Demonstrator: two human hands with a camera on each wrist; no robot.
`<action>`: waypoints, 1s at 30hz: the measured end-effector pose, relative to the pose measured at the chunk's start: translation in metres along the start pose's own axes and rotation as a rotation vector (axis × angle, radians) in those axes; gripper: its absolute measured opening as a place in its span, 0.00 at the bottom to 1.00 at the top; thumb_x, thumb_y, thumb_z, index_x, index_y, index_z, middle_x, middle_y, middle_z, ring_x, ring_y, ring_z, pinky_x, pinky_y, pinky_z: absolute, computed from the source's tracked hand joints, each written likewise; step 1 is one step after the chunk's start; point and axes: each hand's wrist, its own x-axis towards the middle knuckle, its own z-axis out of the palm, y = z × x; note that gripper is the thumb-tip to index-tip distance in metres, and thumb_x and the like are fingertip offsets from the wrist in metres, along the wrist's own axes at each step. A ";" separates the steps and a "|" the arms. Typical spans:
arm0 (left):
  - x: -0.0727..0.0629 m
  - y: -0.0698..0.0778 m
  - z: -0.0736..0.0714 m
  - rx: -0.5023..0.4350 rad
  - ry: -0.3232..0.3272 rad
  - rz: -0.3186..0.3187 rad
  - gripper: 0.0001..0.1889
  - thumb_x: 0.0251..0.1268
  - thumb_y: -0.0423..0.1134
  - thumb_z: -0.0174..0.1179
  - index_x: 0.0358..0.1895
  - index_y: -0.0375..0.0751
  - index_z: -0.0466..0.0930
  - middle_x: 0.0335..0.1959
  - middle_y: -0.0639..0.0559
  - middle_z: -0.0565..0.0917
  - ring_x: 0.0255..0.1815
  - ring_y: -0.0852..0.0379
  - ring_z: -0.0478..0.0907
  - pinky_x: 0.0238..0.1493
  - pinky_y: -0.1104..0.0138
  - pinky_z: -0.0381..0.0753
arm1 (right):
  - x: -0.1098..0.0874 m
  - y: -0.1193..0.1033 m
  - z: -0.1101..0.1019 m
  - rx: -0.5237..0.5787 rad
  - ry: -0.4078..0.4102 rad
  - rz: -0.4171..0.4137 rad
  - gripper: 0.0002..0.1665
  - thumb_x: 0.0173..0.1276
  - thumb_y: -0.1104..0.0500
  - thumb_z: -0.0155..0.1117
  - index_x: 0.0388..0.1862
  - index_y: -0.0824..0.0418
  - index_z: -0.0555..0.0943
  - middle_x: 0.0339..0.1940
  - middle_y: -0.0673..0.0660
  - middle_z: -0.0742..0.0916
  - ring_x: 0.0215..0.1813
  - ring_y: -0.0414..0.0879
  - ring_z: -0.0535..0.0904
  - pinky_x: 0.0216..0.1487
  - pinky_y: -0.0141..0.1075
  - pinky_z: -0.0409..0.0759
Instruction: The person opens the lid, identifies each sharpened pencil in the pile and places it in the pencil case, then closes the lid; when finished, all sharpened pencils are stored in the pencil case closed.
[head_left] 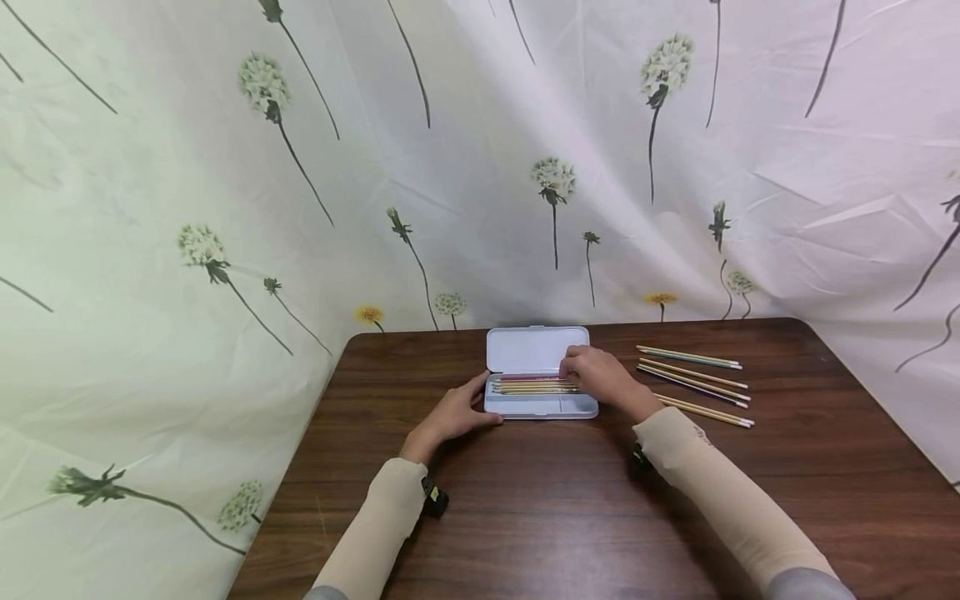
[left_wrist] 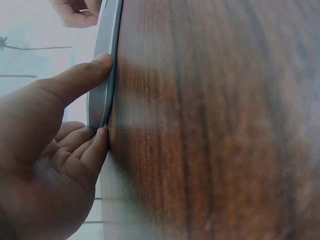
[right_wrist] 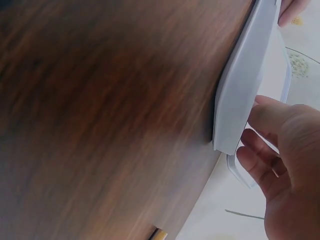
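A light-coloured pencil case [head_left: 522, 407] lies on the table with its lid [head_left: 528, 350] raised at the back. Several pencils [head_left: 528, 386], yellowish and one red, lie side by side in its rear compartment. My left hand [head_left: 456, 412] holds the case's left end, thumb [left_wrist: 82, 80] against the front wall and fingers [left_wrist: 95, 155] at the end. Over the right end of the case, my right hand [head_left: 600, 377] has its fingertips inside. A yellow pencil bit [left_wrist: 84, 10] shows between those fingers in the left wrist view; the case wall hides the fingertips in the right wrist view.
To the right of the case, several pencils [head_left: 697, 404] with white ends lie in loose groups on the brown wooden table [head_left: 525, 508]. Behind the table's back edge hangs a white cloth [head_left: 480, 167] printed with dandelions.
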 end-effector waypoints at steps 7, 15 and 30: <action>0.001 0.000 -0.001 -0.002 0.000 -0.005 0.51 0.67 0.43 0.77 0.87 0.43 0.54 0.85 0.40 0.63 0.82 0.43 0.68 0.80 0.52 0.74 | 0.001 0.000 -0.002 -0.019 -0.021 0.004 0.10 0.71 0.68 0.71 0.39 0.54 0.93 0.39 0.51 0.87 0.40 0.45 0.85 0.39 0.41 0.88; 0.002 0.000 -0.001 0.002 -0.008 -0.003 0.51 0.66 0.43 0.77 0.87 0.43 0.55 0.84 0.39 0.64 0.82 0.42 0.69 0.80 0.52 0.74 | -0.003 0.004 -0.016 0.086 -0.041 0.054 0.09 0.72 0.67 0.72 0.42 0.55 0.94 0.41 0.51 0.89 0.44 0.47 0.86 0.44 0.46 0.89; 0.000 -0.001 -0.001 0.034 -0.012 -0.002 0.51 0.68 0.44 0.75 0.87 0.43 0.54 0.84 0.38 0.64 0.81 0.42 0.69 0.80 0.51 0.74 | -0.038 0.051 -0.070 0.161 0.086 0.133 0.06 0.73 0.65 0.72 0.44 0.59 0.93 0.42 0.55 0.94 0.42 0.48 0.89 0.45 0.50 0.88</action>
